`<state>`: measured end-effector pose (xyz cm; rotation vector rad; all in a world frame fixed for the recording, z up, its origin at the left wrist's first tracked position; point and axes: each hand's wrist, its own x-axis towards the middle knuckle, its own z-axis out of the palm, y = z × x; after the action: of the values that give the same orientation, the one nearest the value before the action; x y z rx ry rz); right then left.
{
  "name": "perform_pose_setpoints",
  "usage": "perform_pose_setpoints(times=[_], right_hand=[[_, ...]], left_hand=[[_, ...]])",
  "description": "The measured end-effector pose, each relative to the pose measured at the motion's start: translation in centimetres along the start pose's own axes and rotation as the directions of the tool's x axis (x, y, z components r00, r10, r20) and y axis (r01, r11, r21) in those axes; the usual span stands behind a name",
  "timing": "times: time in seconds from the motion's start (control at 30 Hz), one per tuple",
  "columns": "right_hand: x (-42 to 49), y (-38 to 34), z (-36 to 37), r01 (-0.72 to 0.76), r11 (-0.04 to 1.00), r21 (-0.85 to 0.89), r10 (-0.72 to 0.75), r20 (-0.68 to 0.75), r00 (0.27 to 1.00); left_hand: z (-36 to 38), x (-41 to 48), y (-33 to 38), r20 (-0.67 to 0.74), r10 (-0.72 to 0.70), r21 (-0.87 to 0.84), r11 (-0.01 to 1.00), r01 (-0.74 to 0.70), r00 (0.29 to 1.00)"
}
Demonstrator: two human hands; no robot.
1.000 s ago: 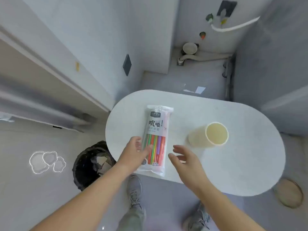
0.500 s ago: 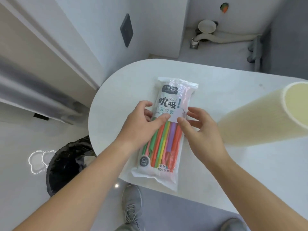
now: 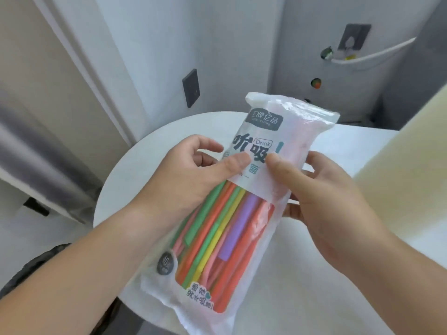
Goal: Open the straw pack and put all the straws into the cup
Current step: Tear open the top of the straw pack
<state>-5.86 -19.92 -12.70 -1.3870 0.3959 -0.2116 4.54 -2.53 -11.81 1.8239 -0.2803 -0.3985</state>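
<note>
While curled, fingers (image 3: 205, 143) round straw pack (image 3: 242, 226)

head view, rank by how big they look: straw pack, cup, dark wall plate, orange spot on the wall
1. straw pack and cup: both large; the cup is cropped at the edge and near the camera, so I won't rank them.
2. dark wall plate
3. orange spot, smallest

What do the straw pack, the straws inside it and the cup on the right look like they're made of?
The straw pack: thin plastic film, glossy, partly clear; it crinkles, catches light and shows its contents. The straws: smooth tubes in solid bright colours, likely plastic, possibly coated paper. The cup: cream, matte, no glare, probably paper, but blurred.
</note>
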Motion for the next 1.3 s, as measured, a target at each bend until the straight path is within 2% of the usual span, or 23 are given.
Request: perform_pose_setpoints(times=[0.13, 0.27, 0.33, 0.43, 0.5, 0.6, 0.7, 0.77, 0.8, 0.93, 1.03, 1.2, 1.3], right_hand=[[-1.9, -1.7, 0.7, 0.143, 0.99, -0.02, -0.141, 0.084, 0.986], [-5.1, -4.8, 1.7, 0.289, 0.954, -0.075, -0.283, 0.078, 0.956], [-6.9, -6.4, 1.9, 0.371, 0.92, -0.125, -0.366, 0.056, 0.929], [-9.8, -8.2, 1.6, 0.501, 0.846, -0.184, -0.501, 0.05, 0.864], [-11.7, -9.2, 0.9, 0.56, 0.79, -0.248, -0.558, 0.086, 0.825], [-13.6, -9.7, -0.7, 0.515, 0.842, -0.159, -0.479, 0.218, 0.851], [-15.6, -9.7, -2.6, 0.338, 0.94, 0.04, -0.332, 0.325, 0.885], [-16.5, -9.6, -3.7, 0.174, 0.96, 0.222, -0.245, 0.353, 0.903], [-16.7, -9.4, -4.0, 0.138, 0.958, 0.251, -0.224, 0.358, 0.906], [-17.3, -9.5, -4.0, 0.151, 0.983, 0.102, -0.173, 0.27, 0.947], [-17.8, -9.3, -3.6, 0.239, 0.971, -0.022, -0.226, 0.257, 0.94], [-18.9, -9.4, -3.1, 0.312, 0.949, -0.037, -0.301, 0.183, 0.936], [-19.2, -9.4, -2.8, 0.402, 0.913, -0.075, -0.393, 0.114, 0.913]], left_hand=[[-0.1, -2.1, 1.2, -0.022, 0.077, -0.02, 0.997, -0.077, 0.997], [-1.0, -5.2, 4.2, -0.034, 0.151, -0.042, 0.987, -0.152, 0.988], [-1.1, -6.7, 5.9, -0.079, 0.207, 0.015, 0.978, -0.207, 0.975], [-0.8, -8.9, 8.6, -0.174, 0.357, 0.138, 0.932, -0.336, 0.918], [-0.3, -10.5, 10.2, -0.182, 0.433, 0.168, 0.899, -0.405, 0.883], [0.9, -12.1, 11.0, -0.145, 0.446, 0.13, 0.894, -0.43, 0.883], [2.0, -14.5, 10.6, -0.06, 0.406, 0.058, 0.914, -0.402, 0.912], [2.7, -15.6, 9.8, 0.001, 0.411, 0.017, 0.912, -0.411, 0.912], [2.9, -16.2, 9.4, 0.026, 0.414, -0.009, 0.91, -0.414, 0.91], [3.7, -17.9, 9.1, 0.134, 0.368, -0.198, 0.919, -0.339, 0.92], [3.9, -18.6, 9.3, 0.169, 0.359, -0.297, 0.907, -0.299, 0.918], [4.1, -18.8, 8.9, 0.16, 0.412, -0.267, 0.893, -0.363, 0.897], [4.3, -18.9, 8.7, 0.155, 0.471, -0.21, 0.875, -0.437, 0.868]])
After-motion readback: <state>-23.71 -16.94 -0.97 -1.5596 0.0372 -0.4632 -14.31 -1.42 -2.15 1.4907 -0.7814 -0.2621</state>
